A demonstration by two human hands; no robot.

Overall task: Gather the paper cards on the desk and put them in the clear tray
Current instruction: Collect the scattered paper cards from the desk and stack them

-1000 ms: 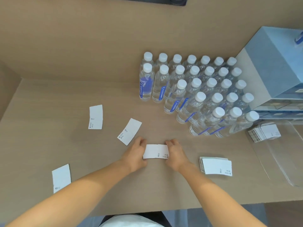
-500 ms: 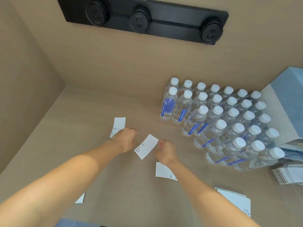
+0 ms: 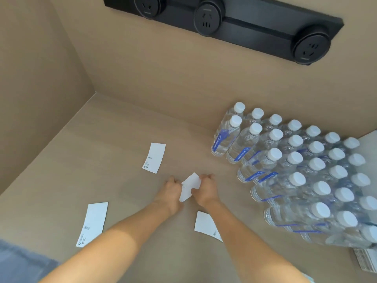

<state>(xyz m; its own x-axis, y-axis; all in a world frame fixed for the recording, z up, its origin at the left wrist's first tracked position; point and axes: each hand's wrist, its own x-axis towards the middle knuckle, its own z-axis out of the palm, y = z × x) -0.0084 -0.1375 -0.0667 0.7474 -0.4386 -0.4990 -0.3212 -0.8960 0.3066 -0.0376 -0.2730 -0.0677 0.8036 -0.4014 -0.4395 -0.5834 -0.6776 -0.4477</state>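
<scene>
White paper cards lie scattered on the tan desk (image 3: 126, 129). Both hands pinch one tilted card (image 3: 189, 187) at mid-desk: my left hand (image 3: 172, 193) grips its left edge, my right hand (image 3: 206, 190) its right edge. A second card (image 3: 154, 157) lies flat beyond my left hand. A third card (image 3: 92, 223) rests near the front left. A fourth card (image 3: 206, 224) lies just under my right forearm, partly covered. A stack of cards (image 3: 366, 260) shows at the far right edge. The clear tray is out of view.
A block of several water bottles (image 3: 295, 176) with white caps fills the right side, close to my right hand. A black socket strip (image 3: 224, 21) is mounted on the back wall. A side wall (image 3: 36, 78) closes the desk's left.
My hands left the first card lying near the front and moved forward to the tilted card, closing on both its edges. The head has tipped up and left, so the tray dropped out of view.
</scene>
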